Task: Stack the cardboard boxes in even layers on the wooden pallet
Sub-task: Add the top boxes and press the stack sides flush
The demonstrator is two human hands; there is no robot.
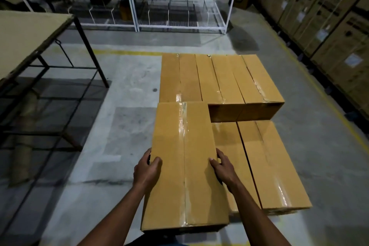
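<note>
1. A long cardboard box (184,166), sealed down its middle with clear tape, is held in front of the person with its long axis pointing away from them.
2. The left hand (147,169) grips the left long edge of the held box: the thumb lies flat on the top face and the fingers (148,155) curl down over the side, mostly out of sight.
3. The right hand (222,168) grips the right long edge at about the same point along the box: thumb on the top face, fingers (221,155) wrapped over the side.
4. Both hands are closed round the box edges, not spread flat.
5. Beyond the far end of the held box stands a back row of boxes (219,80), side by side with top faces level; the held box's far end overlaps the near left corner of this row in view, and whether they touch cannot be told.
6. To the right of the held box lie two lower boxes (269,164), side by side and partly hidden by the right forearm.
7. The pallet under the stack is not visible; the boxes appear against a concrete floor (127,90).
8. To the left of the held box stands a worktop (26,36) on a dark metal frame.
9. Far beyond the held box is a white wire rack (179,6); to the far right, a wall of stacked cartons (329,16).
</note>
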